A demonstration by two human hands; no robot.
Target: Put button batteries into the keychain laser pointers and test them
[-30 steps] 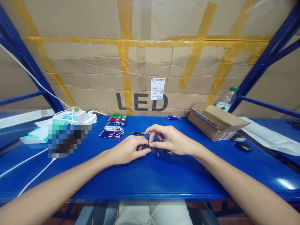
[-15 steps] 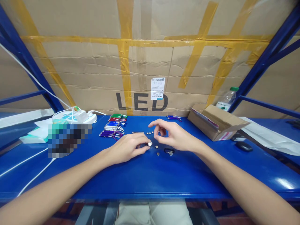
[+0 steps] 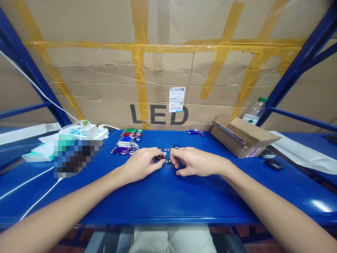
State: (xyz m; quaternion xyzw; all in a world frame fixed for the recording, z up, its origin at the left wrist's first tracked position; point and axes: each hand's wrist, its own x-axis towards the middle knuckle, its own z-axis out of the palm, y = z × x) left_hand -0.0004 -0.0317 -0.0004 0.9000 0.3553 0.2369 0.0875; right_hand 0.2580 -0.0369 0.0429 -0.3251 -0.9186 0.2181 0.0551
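My left hand [image 3: 144, 160] is closed, thumb and fingertips pinching a small silver cylindrical piece [image 3: 164, 154] just above the blue table. Curled over the table to its right is my right hand [image 3: 196, 161], its thumb apart from its fingers and nothing visible between them. Small round button cells [image 3: 167, 161] lie between the two hands, close to the right fingertips. More button cells [image 3: 166, 150] sit a little farther back. A black carabiner clip [image 3: 177, 146] shows partly behind my right hand.
Rows of colored keychain penlights [image 3: 127, 142] lie left of my hands; blue penlights [image 3: 194, 132] lie at the back. An open cardboard box [image 3: 243, 138], a bottle [image 3: 255, 112] and a black mouse [image 3: 274, 164] are right. A power strip [image 3: 102, 133] with cables stands left.
The carabiner clip has moved back, behind my right hand. Two loose button cells have shifted left and closer together. My right hand has lowered; the piece in my left hand has turned more upright.
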